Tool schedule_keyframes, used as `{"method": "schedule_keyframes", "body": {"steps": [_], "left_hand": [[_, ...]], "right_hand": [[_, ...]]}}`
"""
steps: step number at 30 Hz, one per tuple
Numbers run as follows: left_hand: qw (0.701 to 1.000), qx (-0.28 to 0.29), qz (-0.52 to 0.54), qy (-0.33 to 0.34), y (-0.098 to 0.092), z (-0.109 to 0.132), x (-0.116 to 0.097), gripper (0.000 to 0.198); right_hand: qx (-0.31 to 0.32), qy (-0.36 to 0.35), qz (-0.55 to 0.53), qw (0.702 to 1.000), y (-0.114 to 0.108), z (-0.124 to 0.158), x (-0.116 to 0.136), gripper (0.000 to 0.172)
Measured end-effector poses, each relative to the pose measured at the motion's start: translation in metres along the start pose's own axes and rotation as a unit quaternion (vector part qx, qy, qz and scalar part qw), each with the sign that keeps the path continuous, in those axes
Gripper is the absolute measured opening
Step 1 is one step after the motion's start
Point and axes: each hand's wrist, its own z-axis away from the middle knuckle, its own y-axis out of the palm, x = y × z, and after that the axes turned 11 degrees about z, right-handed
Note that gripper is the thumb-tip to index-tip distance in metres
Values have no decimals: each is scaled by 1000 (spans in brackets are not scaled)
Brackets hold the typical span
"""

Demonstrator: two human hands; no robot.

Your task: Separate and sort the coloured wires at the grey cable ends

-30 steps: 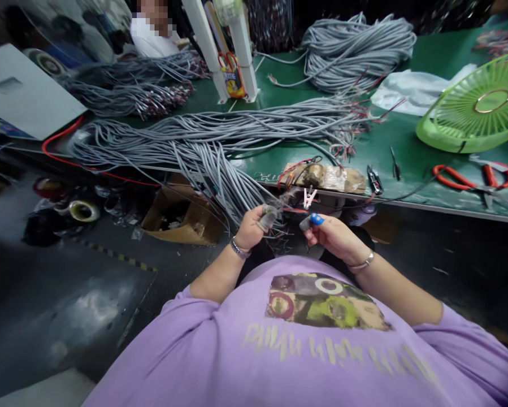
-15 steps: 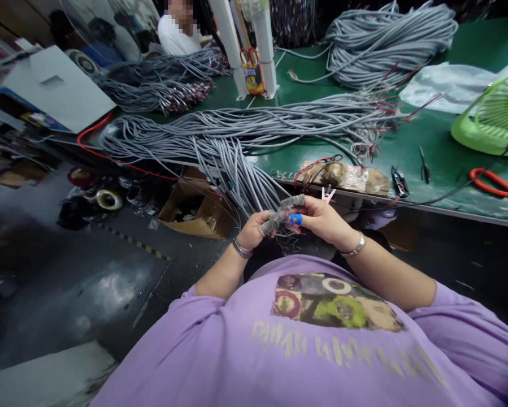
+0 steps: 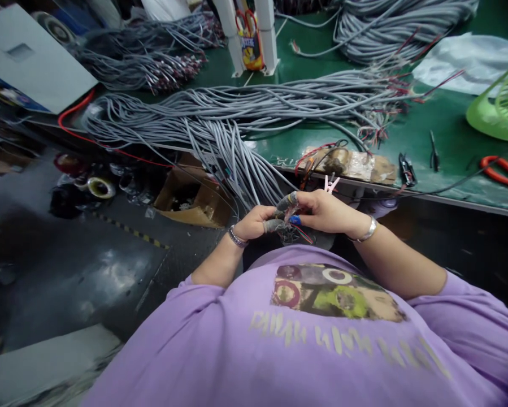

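pinching wire ends (image 3: 305,235), left hand (image 3: 255,223) and right hand (image 3: 330,212); green bench (image 3: 409,135) under grey cables (image 3: 274,103), dark floor (image 3: 88,282)

Wire ends (image 3: 305,234) are blurred and partly hidden by left hand (image 3: 255,223) and right hand (image 3: 330,212); count can't be told. Cut off by the edge: green fan (image 3: 497,116), 2–3 o'clock; red handle (image 3: 486,164), 3 o'clock; grey coil (image 3: 400,34), 1–2 o'clock; white-clothed person (image 3: 166,8), 11 o'clock.

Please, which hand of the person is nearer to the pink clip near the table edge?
Right. The right hand is just below the pink clip in the picture; the left hand is farther away, lower and leftward.
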Motion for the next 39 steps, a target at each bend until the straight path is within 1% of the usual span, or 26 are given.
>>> {"method": "schedule_keyframes", "body": {"steps": [2, 4, 7, 10, 11, 13, 15, 17, 19, 21, 24, 26, 28, 29, 31, 32, 33, 35, 37, 39], "left_hand": [[1000, -5, 10, 20, 1, 2, 1, 47], [999, -16, 25, 41, 3, 5, 3, 44], [997, -35, 28, 61, 3, 8, 7, 41], [996, -44, 12, 80, 3, 9, 12, 38], [995, -43, 7, 86, 3, 9, 14, 38], [994, -47, -8, 94, 4, 9, 16, 39], [990, -75, -38, 117, 7, 9, 17, 40], [975, -124, -86, 163, 13, 9, 14, 44], [951, -174, -148, 210, 20, 10, 10, 50], [924, -209, -223, 230, 27, 10, 5, 52], [888, -245, -314, 230, 34, 7, 0, 40], [878, -263, -330, 226, 38, 3, -1, 32], [884, -272, -307, 224, 41, 1, 0, 28], [894, -275, -278, 221, 43, 0, 1, 28], [923, -267, -185, 204, 46, -2, 5, 31], [939, -257, -126, 191, 47, -2, 7, 32], [951, -244, -66, 175, 47, -3, 9, 33], [965, -214, 33, 150, 47, -3, 12, 36], [967, -190, 94, 140, 44, -2, 14, 42], [968, -169, 123, 137, 40, 0, 14, 48]], "right_hand": [[-19, 15, -45, 999, 10, -1, -2, 19], [-41, 50, -138, 988, 23, -2, -4, 24], [-70, 135, -279, 948, 41, -2, -6, 25], [-79, 217, -358, 905, 47, -2, -6, 22], [-74, 232, -376, 894, 46, -2, -5, 21], [-69, 238, -403, 881, 44, -2, -5, 21], [-87, 223, -414, 878, 41, -2, -5, 22], [-124, 205, -409, 881, 40, -3, -4, 25], [-152, 194, -394, 886, 41, -2, -4, 29], [-168, 180, -375, 894, 43, 0, -5, 33], [-189, 159, -338, 908, 45, 3, -8, 36], [-197, 154, -312, 917, 45, 5, -10, 35], [-199, 156, -289, 923, 45, 6, -12, 33], [-202, 158, -282, 925, 45, 6, -13, 31], [-202, 168, -291, 920, 45, 5, -15, 28], [-196, 179, -310, 913, 45, 5, -16, 27], [-185, 195, -336, 903, 46, 5, -16, 27], [-158, 231, -397, 874, 45, 5, -15, 30], [-142, 249, -456, 843, 44, 5, -14, 31], [-132, 246, -502, 819, 43, 6, -11, 29]]}}
